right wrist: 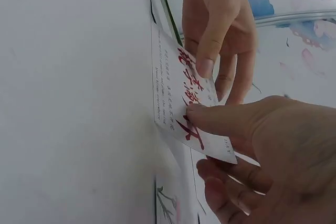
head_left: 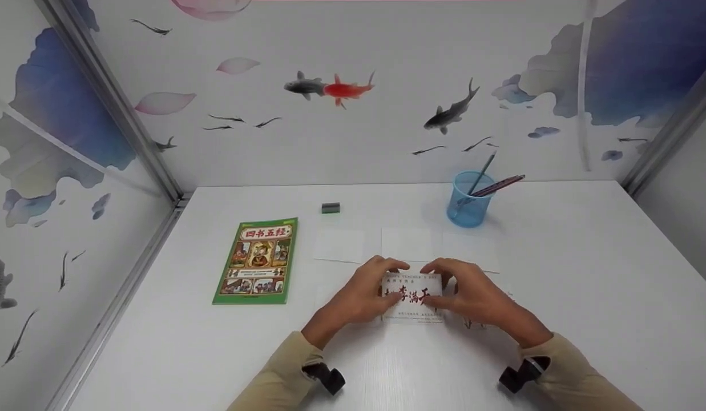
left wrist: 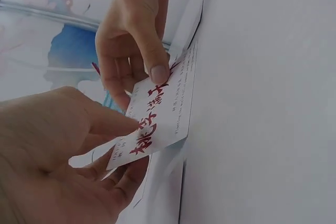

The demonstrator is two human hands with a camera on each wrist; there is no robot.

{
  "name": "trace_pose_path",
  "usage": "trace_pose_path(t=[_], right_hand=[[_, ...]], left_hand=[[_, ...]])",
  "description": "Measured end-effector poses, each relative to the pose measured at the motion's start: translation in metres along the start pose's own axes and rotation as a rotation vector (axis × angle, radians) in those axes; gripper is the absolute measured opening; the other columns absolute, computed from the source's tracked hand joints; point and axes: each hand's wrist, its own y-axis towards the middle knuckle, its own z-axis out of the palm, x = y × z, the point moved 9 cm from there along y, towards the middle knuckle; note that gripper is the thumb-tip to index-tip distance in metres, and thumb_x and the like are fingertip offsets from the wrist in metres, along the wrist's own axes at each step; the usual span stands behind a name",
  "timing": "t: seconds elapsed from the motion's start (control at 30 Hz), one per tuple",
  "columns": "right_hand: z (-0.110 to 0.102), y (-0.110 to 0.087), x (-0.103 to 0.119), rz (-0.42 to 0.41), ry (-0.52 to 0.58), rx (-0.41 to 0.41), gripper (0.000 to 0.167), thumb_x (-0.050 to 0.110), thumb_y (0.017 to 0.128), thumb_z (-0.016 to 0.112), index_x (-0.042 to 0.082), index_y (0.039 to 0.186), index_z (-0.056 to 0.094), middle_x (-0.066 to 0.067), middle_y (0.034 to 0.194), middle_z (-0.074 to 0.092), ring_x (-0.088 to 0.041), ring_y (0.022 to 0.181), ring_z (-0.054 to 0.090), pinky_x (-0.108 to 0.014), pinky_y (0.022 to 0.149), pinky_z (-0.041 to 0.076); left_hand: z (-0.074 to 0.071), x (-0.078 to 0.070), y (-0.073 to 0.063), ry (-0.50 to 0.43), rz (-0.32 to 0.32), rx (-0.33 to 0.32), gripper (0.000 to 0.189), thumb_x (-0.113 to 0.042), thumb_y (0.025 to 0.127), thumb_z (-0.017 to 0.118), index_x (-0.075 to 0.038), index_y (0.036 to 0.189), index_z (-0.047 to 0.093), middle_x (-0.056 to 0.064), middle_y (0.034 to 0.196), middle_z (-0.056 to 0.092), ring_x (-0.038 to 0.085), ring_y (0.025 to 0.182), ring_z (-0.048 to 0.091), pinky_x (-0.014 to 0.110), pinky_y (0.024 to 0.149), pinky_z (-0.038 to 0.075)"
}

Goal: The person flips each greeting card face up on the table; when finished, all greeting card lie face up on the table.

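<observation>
A white greeting card [head_left: 412,313] with red brush-style characters and small print is held just over the table. My left hand [head_left: 361,294] pinches its left end and my right hand [head_left: 475,291] its right end. In the left wrist view, the left thumb lies on the face of the card [left wrist: 176,111] and the fingers are beneath. The right wrist view shows the right hand [right wrist: 294,135] gripping likewise, thumb on the red writing, fingers behind. Under the right forearm lies another card [head_left: 475,323] with a plant drawing, partly hidden.
Pale cards [head_left: 339,245] lie in a row behind the hands. A green-bordered book [head_left: 255,262] is at the left. Farther back are a small dark block [head_left: 330,208] and a blue cup [head_left: 468,214] holding pencils [head_left: 498,185]. Printed panels [head_left: 387,142] enclose the table.
</observation>
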Motion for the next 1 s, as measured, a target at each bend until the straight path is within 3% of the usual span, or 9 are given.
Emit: trace_pose_path(t=[0.23,0.4,0.57,0.7,0.83,1.0], right_hand=[[0.000,0.002,-0.009,0.037,-0.078,0.008,0.046,0.028,0.086,0.094,0.014,0.126,0.076,0.000,0.108,0.068,-0.016,0.099,0.060,-0.031,0.082,0.053],[0.000,0.001,-0.009,0.038,-0.081,0.040,0.041,0.028,0.087,0.093,0.015,0.122,0.078,-0.001,0.110,0.067,-0.018,0.104,0.060,-0.034,0.086,0.053],[0.001,0.001,-0.009,0.068,-0.111,0.064,0.040,0.033,0.087,0.093,0.017,0.121,0.079,-0.002,0.115,0.067,-0.021,0.110,0.060,-0.039,0.091,0.054],[0.004,0.003,-0.002,0.082,-0.142,0.047,0.044,0.041,0.088,0.091,0.017,0.123,0.079,-0.004,0.120,0.067,-0.024,0.115,0.061,-0.046,0.096,0.054],[0.015,0.011,0.018,0.039,-0.140,0.034,0.047,0.041,0.091,0.088,0.014,0.127,0.076,-0.007,0.123,0.067,-0.026,0.118,0.060,-0.050,0.098,0.053],[0.042,0.027,0.053,-0.057,-0.121,0.080,0.052,0.036,0.092,0.087,0.010,0.134,0.071,-0.011,0.128,0.066,-0.028,0.122,0.058,-0.054,0.101,0.051]], left_hand=[[0.005,0.000,-0.002,0.160,0.001,0.044,0.045,-0.010,0.099,0.078,-0.012,0.141,0.063,0.004,0.142,0.064,0.022,0.133,0.056,0.036,0.115,0.050],[0.005,-0.003,-0.003,0.230,0.016,0.037,0.046,-0.015,0.101,0.078,-0.014,0.144,0.063,0.001,0.146,0.066,0.021,0.135,0.057,0.036,0.117,0.049],[-0.002,-0.001,-0.007,0.200,0.025,0.034,0.046,-0.018,0.103,0.075,-0.014,0.147,0.063,0.001,0.148,0.066,0.022,0.139,0.056,0.039,0.121,0.047],[-0.017,0.009,-0.015,0.136,0.003,0.034,0.048,-0.019,0.104,0.074,-0.013,0.150,0.060,0.003,0.151,0.065,0.023,0.145,0.054,0.043,0.125,0.044],[-0.031,0.024,-0.028,0.114,-0.002,0.043,0.050,-0.018,0.103,0.074,-0.010,0.150,0.059,0.007,0.151,0.064,0.026,0.148,0.052,0.048,0.127,0.042],[-0.045,0.036,-0.043,0.136,0.035,0.051,0.048,-0.018,0.100,0.077,-0.007,0.145,0.062,0.012,0.148,0.066,0.033,0.146,0.053,0.053,0.125,0.042]])
